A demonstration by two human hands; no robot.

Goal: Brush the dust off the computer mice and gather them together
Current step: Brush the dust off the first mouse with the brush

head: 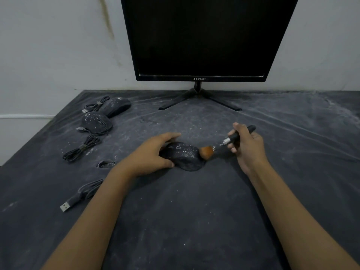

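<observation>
Your left hand [153, 154] grasps the mouse [183, 152] from its left end, thumb along the near side and fingers curved over the far side, pinning it to the dusty dark cloth [194, 211]. Your right hand [247, 147] is clenched round the black handle of the brush [233, 137], and its orange bristles [206, 151] touch the mouse's right end.

From the brush grip, the mouse lies down and to the left, just beyond the bristle tips. Its long axis runs across you, from one hand toward the other. The scroll wheel sits on the half nearer your left hand, so the nose appears to point left, away from the brush. White specks remain on the back, so the brushing looks unfinished. A stroke along that axis would meet your left fingers, so sweep toward the rear end or off the sides.

The two other mice [97, 121] lie well beyond your left hand, up and to its left, side by side with their cables. I judge that the place to gather this one, and the left hand is the nearer.
</observation>
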